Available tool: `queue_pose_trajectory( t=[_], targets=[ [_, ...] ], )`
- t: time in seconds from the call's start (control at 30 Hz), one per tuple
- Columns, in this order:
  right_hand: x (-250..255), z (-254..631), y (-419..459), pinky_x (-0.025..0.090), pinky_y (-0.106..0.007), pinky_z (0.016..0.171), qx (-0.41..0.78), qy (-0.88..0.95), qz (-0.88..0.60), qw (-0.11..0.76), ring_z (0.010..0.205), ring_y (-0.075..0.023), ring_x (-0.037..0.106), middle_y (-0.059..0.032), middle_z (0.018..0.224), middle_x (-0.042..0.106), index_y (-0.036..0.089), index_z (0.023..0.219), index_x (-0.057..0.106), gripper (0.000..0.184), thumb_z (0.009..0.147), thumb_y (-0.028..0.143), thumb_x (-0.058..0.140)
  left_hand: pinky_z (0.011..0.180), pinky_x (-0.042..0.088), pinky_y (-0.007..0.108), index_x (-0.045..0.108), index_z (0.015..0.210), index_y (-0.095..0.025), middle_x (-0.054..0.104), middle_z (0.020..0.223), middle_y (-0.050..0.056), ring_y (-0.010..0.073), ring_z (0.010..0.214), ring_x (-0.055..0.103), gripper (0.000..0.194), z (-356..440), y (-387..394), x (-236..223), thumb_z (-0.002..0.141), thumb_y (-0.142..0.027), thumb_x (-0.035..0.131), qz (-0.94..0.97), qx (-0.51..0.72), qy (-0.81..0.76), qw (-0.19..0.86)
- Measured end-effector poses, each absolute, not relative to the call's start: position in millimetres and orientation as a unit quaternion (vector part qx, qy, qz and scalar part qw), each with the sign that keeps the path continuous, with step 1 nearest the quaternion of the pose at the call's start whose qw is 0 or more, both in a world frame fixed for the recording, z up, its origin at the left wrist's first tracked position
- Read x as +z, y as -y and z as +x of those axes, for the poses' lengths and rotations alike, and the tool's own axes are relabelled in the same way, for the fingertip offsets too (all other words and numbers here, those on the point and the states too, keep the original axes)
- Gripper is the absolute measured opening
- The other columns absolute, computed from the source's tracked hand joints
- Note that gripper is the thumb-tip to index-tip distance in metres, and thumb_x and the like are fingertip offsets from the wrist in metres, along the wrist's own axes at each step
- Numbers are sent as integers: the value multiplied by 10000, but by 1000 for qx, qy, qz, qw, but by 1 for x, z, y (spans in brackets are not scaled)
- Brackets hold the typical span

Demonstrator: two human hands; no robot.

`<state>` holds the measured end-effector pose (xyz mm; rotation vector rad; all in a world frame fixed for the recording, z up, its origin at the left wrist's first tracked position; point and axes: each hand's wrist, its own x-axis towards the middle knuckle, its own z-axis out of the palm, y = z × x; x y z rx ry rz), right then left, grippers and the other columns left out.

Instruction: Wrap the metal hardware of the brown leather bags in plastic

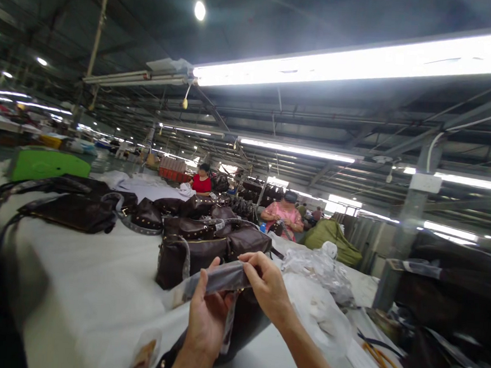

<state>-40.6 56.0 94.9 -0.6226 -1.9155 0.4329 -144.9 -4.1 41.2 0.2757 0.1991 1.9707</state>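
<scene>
A strip of clear plastic wrap (224,277) stretches between my hands, around what looks like the strap of a dark brown leather handbag (246,325). My left hand (210,316) supports the wrapped strap from below, thumb up on the near side and fingers curled behind it. At the strip's right end, my right hand (266,281) pinches the plastic between thumb and fingertips. The handbag hangs or stands just under my hands, partly hidden by them. Beyond it sits another brown handbag (192,254) with gold studs and a plastic-wrapped handle.
Several brown bags lie across the white-covered table (79,273). Crumpled clear plastic (321,270) is heaped on the right, near orange-handled scissors (380,359). A green box (49,166) stands at far left. Two people, in a red top (202,184) and pink top (283,216), work beyond.
</scene>
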Motion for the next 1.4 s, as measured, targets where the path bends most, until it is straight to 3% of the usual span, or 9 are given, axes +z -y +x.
queue_pose_trajectory(
  t=[0.1, 0.27, 0.43, 0.53, 0.63, 0.87, 1.07, 1.3, 1.4],
  targets=[
    [95, -36, -56, 432, -324, 796, 166, 797, -271, 514, 898, -219, 617, -81, 984, 678, 217, 630, 468, 200, 801, 313, 508, 637, 545, 251, 636, 1162, -233, 740, 981, 70, 173, 778, 696, 374, -159, 10, 42, 810, -353, 677, 107, 846, -136, 504],
    [107, -33, -51, 428, -308, 779, 197, 798, -287, 493, 890, -217, 608, -75, 972, 667, 194, 626, 574, 223, 776, 359, 554, 605, 531, 223, 681, 1037, -169, 735, 877, 57, 173, 741, 674, 478, -177, 20, 49, 649, -409, 824, 232, 859, -204, 407],
    [121, -31, -56, 373, -265, 573, 314, 785, -354, 400, 608, -157, 547, -15, 611, 622, 149, 658, 657, 341, 756, 466, 581, 518, 491, 214, 687, 961, -156, 718, 893, 65, 187, 754, 651, 457, -177, 25, 60, 649, -467, 807, 308, 847, -246, 357],
    [123, -30, -61, 356, -243, 541, 362, 773, -350, 385, 554, -130, 521, 6, 559, 602, 145, 633, 643, 244, 702, 375, 603, 599, 517, 233, 679, 993, -173, 714, 943, 66, 203, 825, 661, 438, -174, 25, 60, 686, -468, 779, 330, 849, -249, 329],
    [120, -32, -64, 383, -249, 554, 277, 787, -360, 418, 602, -153, 564, -19, 622, 652, 165, 596, 616, 160, 679, 279, 540, 776, 529, 269, 648, 1102, -201, 703, 1025, 63, 210, 935, 652, 485, -171, 25, 58, 714, -471, 757, 339, 859, -240, 299],
    [108, -34, -60, 448, -320, 762, 173, 783, -354, 482, 822, -206, 638, -75, 910, 732, 213, 576, 506, 133, 702, 249, 483, 804, 532, 284, 642, 1071, -213, 706, 1048, 58, 189, 931, 651, 521, -171, 24, 70, 641, -449, 819, 267, 857, -155, 412],
    [95, -29, -65, 469, -335, 749, 168, 780, -325, 507, 827, -213, 652, -78, 914, 727, 218, 633, 512, 154, 753, 307, 472, 822, 529, 314, 652, 1002, -215, 730, 974, 53, 193, 933, 657, 488, -162, 16, 64, 576, -319, 864, 151, 884, -108, 430],
    [95, -19, -70, 467, -341, 734, 118, 799, -306, 504, 805, -222, 649, -77, 866, 712, 229, 605, 459, 180, 753, 331, 466, 790, 508, 273, 701, 906, -152, 717, 995, 70, 193, 907, 646, 407, -158, 21, 67, 668, -473, 780, 235, 857, -169, 426],
    [92, -18, -68, 471, -355, 773, 142, 784, -321, 512, 839, -228, 653, -85, 887, 725, 229, 622, 491, 175, 759, 334, 466, 778, 513, 274, 688, 943, -162, 717, 997, 59, 183, 883, 648, 412, -157, 24, 69, 657, -442, 789, 230, 857, -160, 432]
  ],
)
